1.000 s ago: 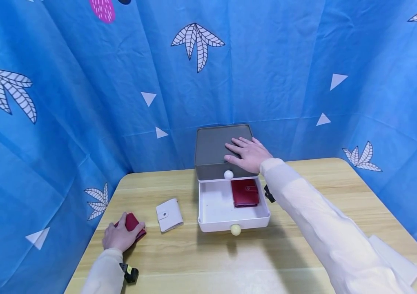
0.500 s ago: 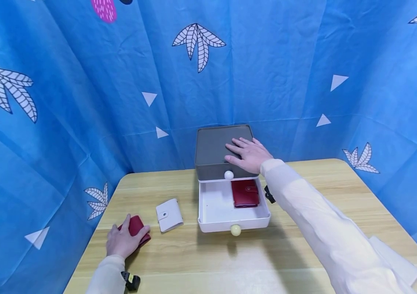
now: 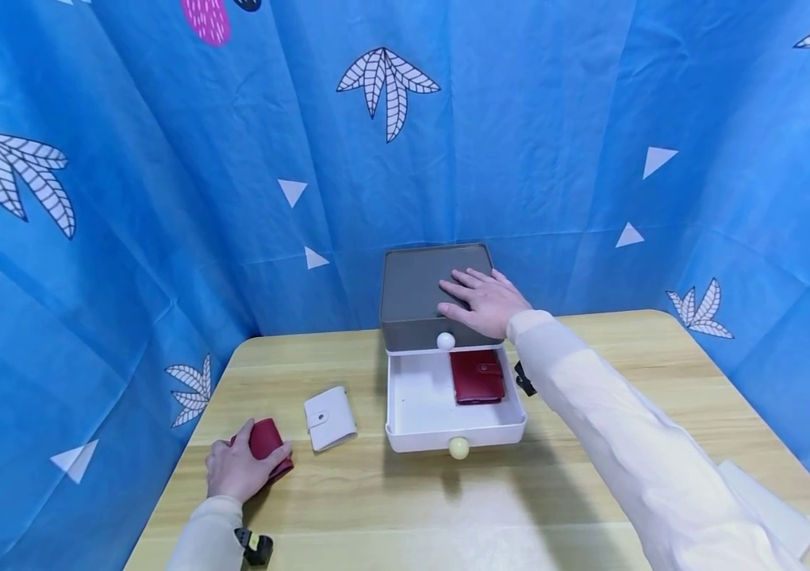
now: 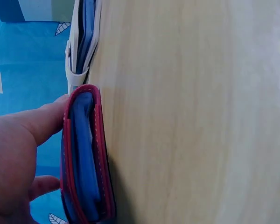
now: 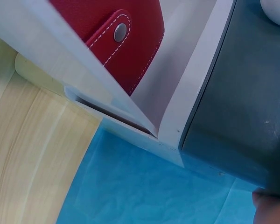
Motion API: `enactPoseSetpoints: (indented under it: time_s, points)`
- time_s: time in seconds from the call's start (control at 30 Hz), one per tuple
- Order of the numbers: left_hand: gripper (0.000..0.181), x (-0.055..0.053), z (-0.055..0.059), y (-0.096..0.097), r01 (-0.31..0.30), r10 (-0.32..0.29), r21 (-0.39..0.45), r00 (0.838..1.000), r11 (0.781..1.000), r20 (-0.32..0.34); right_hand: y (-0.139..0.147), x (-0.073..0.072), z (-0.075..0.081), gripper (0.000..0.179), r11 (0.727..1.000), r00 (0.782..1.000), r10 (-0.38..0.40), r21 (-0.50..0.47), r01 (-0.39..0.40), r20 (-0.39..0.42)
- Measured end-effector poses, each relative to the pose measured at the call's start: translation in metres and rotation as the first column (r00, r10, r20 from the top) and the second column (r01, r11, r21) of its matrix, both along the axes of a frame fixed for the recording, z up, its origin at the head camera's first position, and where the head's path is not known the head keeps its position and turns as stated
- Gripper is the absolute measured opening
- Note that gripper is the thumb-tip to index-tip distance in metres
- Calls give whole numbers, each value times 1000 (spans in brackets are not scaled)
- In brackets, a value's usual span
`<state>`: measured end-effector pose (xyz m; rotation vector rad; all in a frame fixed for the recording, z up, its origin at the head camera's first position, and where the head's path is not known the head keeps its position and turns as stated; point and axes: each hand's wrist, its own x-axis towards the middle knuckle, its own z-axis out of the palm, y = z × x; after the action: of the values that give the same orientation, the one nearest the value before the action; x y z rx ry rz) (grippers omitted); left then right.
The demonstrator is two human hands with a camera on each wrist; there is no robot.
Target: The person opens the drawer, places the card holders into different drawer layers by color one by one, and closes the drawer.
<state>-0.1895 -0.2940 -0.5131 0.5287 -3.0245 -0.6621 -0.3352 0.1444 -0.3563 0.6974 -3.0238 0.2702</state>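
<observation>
My left hand point(image 3: 233, 472) grips a red card wallet point(image 3: 266, 440) at the left of the table, thumb on one side and fingers on the other. In the left wrist view the wallet point(image 4: 86, 154) shows its open edge, with bluish sleeves between stitched red covers. A white card wallet point(image 3: 330, 418) with a snap strap lies just right of it. My right hand point(image 3: 486, 304) rests with spread fingers on the grey top of a small drawer box point(image 3: 412, 277). Its lower white drawer point(image 3: 415, 404) is pulled out. Inside, at the right, lies another red snap wallet point(image 3: 476, 377).
The upper drawer is closed, with a white knob point(image 3: 445, 341); the lower one has a cream knob point(image 3: 458, 448). A flat white item point(image 3: 769, 507) lies at the table's right edge, partly behind my sleeve. A blue patterned curtain point(image 3: 533, 143) surrounds the wooden table point(image 3: 347, 515).
My left hand has shifted slightly to the right with the red wallet, mostly in the first half second. The right hand stays on the box, and the drawer has not moved.
</observation>
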Motion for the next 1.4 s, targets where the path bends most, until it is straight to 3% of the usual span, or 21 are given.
enactPoseSetpoints:
  time_s: [0.17, 0.27, 0.4, 0.6, 0.73, 0.97, 1.17, 1.4]
  points:
    - [101, -3, -2, -3, -10, 14, 45, 995, 999, -95, -1, -1, -1, 75, 1000, 1000, 1, -2, -1, -15]
    - [99, -4, -3, -6, -14, 24, 84, 993, 996, -119, -1, -1, -1, 75, 1000, 1000, -1, -3, 1, -16]
    - [97, -4, -3, -10, -23, 36, 131, 994, 991, -99, -2, -3, -2, 76, 1000, 1000, 0, -2, 0, -11]
    - [95, -4, 1, -15, 3, 7, 229, 999, 973, -45, -2, -3, -2, 75, 1000, 1000, -5, 0, 5, -14]
    - [91, -4, 3, -20, 9, -9, 349, 1000, 937, -2, -2, -2, -2, 75, 1000, 1000, -5, -2, 5, -8]
    - [84, -5, 4, -29, 17, -49, 542, 998, 840, 44, -2, -2, -2, 74, 1000, 1000, -8, 1, 8, -10]
    - [83, -6, 1, -34, 15, -76, 629, 995, 778, 71, -1, -2, -2, 74, 1000, 1000, -7, -4, 7, -3]
    - [81, -5, 0, -34, 32, -95, 685, 994, 728, 55, -1, -2, -2, 76, 1000, 1000, -6, -4, 6, -8]
